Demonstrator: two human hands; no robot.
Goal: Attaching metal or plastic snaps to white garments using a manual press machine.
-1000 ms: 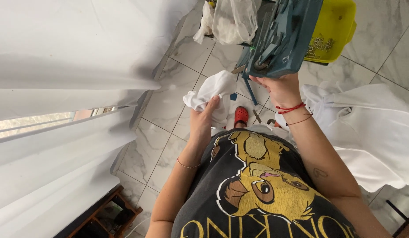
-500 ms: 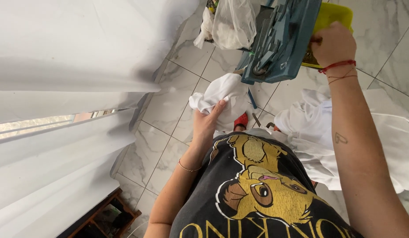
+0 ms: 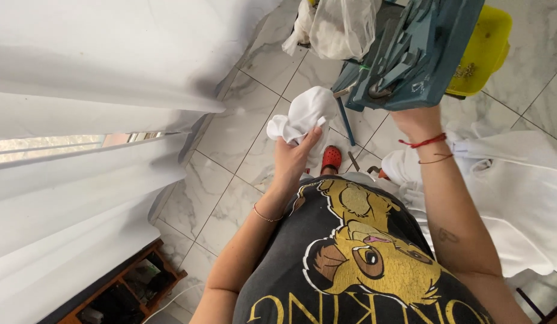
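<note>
Two hands busy: left hand (image 3: 293,157) clenched on one crumpled white cloth (image 3: 303,114) above the tiled floor (image 3: 230,198); right hand (image 3: 417,119) gripping one teal rack (image 3: 410,54) by its lower edge, tilted. Likely slip of rack from that one-handed hold. One yellow bin (image 3: 482,51) behind; one red shoe (image 3: 330,158) below.

You had no screens, signs or labels before you; the only package in sight was a clear plastic bag (image 3: 341,27), bulging and knotted, stuffed with pale material, which sat at the top of your view on the marble floor tiles (image 3: 230,174), just left of the teal crate (image 3: 413,57); whether it touched the crate could not be told; its top edge was cut off by the frame.
</note>
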